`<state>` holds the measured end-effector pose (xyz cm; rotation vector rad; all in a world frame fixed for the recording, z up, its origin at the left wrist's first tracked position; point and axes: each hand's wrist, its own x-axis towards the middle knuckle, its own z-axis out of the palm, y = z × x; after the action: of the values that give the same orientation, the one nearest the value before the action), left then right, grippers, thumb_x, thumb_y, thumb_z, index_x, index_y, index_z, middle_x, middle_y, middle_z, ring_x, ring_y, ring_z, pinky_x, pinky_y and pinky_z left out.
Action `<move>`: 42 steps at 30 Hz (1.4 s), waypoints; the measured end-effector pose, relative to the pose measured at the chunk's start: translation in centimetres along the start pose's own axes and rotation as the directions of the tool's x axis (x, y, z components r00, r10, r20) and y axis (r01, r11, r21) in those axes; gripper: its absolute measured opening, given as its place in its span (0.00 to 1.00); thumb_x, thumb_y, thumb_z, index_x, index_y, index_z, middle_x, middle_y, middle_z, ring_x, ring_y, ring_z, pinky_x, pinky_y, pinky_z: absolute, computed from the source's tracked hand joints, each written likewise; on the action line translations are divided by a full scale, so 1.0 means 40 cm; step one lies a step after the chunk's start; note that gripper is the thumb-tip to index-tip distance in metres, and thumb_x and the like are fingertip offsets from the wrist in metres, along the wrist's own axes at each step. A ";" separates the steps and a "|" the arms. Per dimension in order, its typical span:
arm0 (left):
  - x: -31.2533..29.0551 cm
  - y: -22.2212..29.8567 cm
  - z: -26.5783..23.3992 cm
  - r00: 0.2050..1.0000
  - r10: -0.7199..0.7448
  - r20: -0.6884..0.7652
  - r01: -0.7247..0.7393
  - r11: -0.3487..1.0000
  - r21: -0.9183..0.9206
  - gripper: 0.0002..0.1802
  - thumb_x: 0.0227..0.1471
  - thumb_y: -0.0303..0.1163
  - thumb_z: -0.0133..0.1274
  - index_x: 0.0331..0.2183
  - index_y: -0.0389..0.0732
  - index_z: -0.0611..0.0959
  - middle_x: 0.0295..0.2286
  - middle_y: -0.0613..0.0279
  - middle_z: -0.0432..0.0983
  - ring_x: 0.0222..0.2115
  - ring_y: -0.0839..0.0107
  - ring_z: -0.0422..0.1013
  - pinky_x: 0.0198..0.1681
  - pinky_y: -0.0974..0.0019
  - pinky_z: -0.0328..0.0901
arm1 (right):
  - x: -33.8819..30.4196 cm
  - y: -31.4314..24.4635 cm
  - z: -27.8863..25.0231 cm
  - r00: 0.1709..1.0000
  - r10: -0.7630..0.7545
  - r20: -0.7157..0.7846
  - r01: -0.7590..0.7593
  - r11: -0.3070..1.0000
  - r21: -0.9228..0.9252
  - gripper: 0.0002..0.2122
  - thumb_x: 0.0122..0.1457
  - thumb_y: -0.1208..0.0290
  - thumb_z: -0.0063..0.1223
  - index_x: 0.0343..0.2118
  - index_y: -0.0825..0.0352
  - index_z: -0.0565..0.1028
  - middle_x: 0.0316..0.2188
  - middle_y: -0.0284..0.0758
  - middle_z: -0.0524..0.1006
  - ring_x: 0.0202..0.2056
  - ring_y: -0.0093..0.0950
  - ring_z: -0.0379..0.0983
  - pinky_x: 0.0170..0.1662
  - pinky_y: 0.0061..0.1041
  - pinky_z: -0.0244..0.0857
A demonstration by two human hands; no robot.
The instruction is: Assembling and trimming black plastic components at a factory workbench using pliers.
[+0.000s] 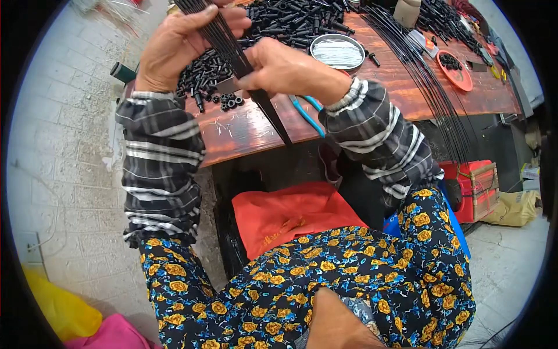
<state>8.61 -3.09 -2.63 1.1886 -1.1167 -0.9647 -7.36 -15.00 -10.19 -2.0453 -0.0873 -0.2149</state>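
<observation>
A bundle of thin black rods slants across the front of the table, its lower end reaching past the front edge. My left hand grips it near the upper end, thumb laid across the rods and fingers partly hidden behind them. Lower down, my right hand is closed around the same bundle. Blue-handled pliers lie beneath my right wrist. Left of the bundle are small black ring-shaped parts and a heap of black tubular parts.
Behind my hands, more black parts cover the wooden table. A round metal tin holds white strips. Long black rods overhang the right side, near an orange plate. Red cloth lies before my lap; a red crate stands right.
</observation>
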 end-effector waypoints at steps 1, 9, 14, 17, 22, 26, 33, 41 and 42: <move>-0.001 -0.032 0.005 0.996 0.012 0.084 -0.011 1.000 -0.011 0.21 0.59 0.32 0.45 0.51 0.30 0.69 0.43 0.46 0.74 0.46 0.56 0.71 0.53 0.56 0.65 | 0.000 0.029 0.013 0.998 0.062 0.006 -0.062 0.997 0.051 0.07 0.51 0.71 0.56 0.25 0.70 0.78 0.18 0.30 0.75 0.21 0.17 0.69 0.26 0.20 0.63; -0.202 -0.290 0.152 0.973 -0.209 -0.095 0.186 0.961 -0.206 0.19 0.53 0.29 0.52 0.45 0.28 0.74 0.38 0.48 0.77 0.40 0.60 0.75 0.48 0.56 0.68 | -0.229 0.184 0.261 0.986 0.163 -0.048 -0.156 0.980 0.126 0.07 0.47 0.74 0.55 0.24 0.74 0.74 0.19 0.52 0.73 0.27 0.48 0.74 0.30 0.41 0.65; -0.294 -0.329 0.200 0.901 -0.285 -0.327 0.256 0.958 -0.127 0.21 0.54 0.30 0.52 0.47 0.26 0.72 0.38 0.47 0.77 0.40 0.60 0.75 0.47 0.59 0.69 | -0.272 0.305 0.321 0.966 0.018 -0.260 -0.037 0.997 -0.068 0.08 0.46 0.74 0.57 0.27 0.73 0.73 0.23 0.53 0.73 0.32 0.53 0.71 0.32 0.44 0.64; -0.352 -0.316 0.185 0.824 -0.315 -0.470 0.247 0.948 -0.202 0.22 0.56 0.31 0.51 0.48 0.25 0.71 0.40 0.44 0.75 0.42 0.59 0.74 0.48 0.61 0.69 | -0.281 0.332 0.320 0.952 -0.078 -0.296 0.053 0.994 -0.093 0.09 0.46 0.74 0.57 0.29 0.73 0.73 0.25 0.53 0.73 0.33 0.53 0.71 0.33 0.44 0.64; -0.334 -0.256 0.203 0.856 -0.021 -0.517 -0.005 0.999 -0.050 0.23 0.58 0.27 0.48 0.53 0.28 0.67 0.45 0.47 0.73 0.48 0.61 0.70 0.54 0.59 0.64 | -0.283 0.355 0.339 0.978 0.043 -0.206 -0.043 0.999 0.006 0.06 0.50 0.75 0.56 0.25 0.73 0.73 0.23 0.52 0.72 0.30 0.51 0.70 0.29 0.41 0.63; -0.245 -0.228 0.228 0.903 0.128 -0.410 -0.136 0.991 0.010 0.26 0.58 0.26 0.46 0.56 0.30 0.62 0.47 0.46 0.71 0.50 0.65 0.67 0.56 0.63 0.61 | -0.309 0.483 0.389 0.980 0.125 -0.153 -0.135 0.989 -0.053 0.08 0.52 0.71 0.56 0.28 0.71 0.75 0.23 0.51 0.73 0.31 0.50 0.71 0.31 0.41 0.64; -0.200 -0.205 0.228 0.895 0.191 -0.402 -0.247 0.965 -0.092 0.23 0.60 0.28 0.43 0.54 0.28 0.65 0.43 0.42 0.74 0.46 0.56 0.72 0.51 0.61 0.65 | -0.317 0.516 0.393 0.969 0.239 -0.059 -0.240 0.970 -0.025 0.09 0.52 0.68 0.55 0.31 0.68 0.78 0.24 0.48 0.75 0.31 0.47 0.73 0.33 0.40 0.65; -0.182 -0.211 0.234 0.910 0.278 -0.308 -0.320 0.943 -0.094 0.13 0.60 0.31 0.45 0.41 0.32 0.77 0.33 0.48 0.78 0.38 0.56 0.76 0.45 0.62 0.69 | -0.336 0.517 0.384 0.962 0.264 -0.071 -0.271 0.957 -0.104 0.15 0.51 0.63 0.56 0.40 0.65 0.77 0.31 0.48 0.77 0.37 0.49 0.73 0.39 0.43 0.67; -0.183 -0.215 0.234 0.913 0.257 -0.315 -0.297 0.951 -0.084 0.13 0.60 0.30 0.45 0.41 0.32 0.77 0.33 0.48 0.78 0.38 0.57 0.76 0.44 0.62 0.69 | -0.357 0.494 0.364 0.973 0.229 -0.033 -0.229 0.929 -0.289 0.15 0.51 0.62 0.57 0.40 0.64 0.77 0.32 0.47 0.77 0.37 0.47 0.73 0.40 0.43 0.67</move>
<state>-2.00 0.96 -11.92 0.9977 -0.9308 -0.6033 -16.65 -10.90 -36.71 -2.3278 0.1940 -0.0832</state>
